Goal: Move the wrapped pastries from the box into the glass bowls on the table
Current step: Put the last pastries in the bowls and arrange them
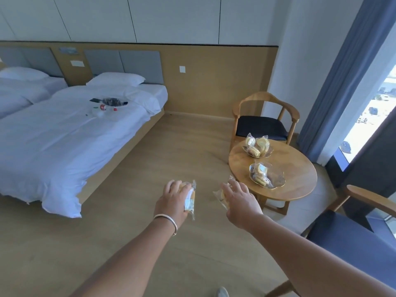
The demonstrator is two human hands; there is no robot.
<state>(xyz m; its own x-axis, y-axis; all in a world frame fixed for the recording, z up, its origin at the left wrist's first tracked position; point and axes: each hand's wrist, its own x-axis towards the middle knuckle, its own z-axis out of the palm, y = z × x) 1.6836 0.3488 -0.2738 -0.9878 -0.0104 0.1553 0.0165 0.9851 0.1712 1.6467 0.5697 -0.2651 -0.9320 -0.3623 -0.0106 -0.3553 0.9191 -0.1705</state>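
My left hand (174, 199) is stretched out over the floor and grips a wrapped pastry (190, 199) in clear plastic. My right hand (241, 201) holds another wrapped pastry (220, 195), just left of the round wooden table (300, 185). Two glass bowls stand on that table. The near bowl (276, 179) holds a few wrapped pastries, and the far bowl (267, 151) is piled with several more. Both hands are short of the bowls. The box is not in view.
A wooden chair (263, 123) with a dark seat stands behind the table, and another chair (353, 236) is at the right near me. A white bed (64, 142) with small items on it fills the left. Blue curtains (334, 82) and a window are at the right.
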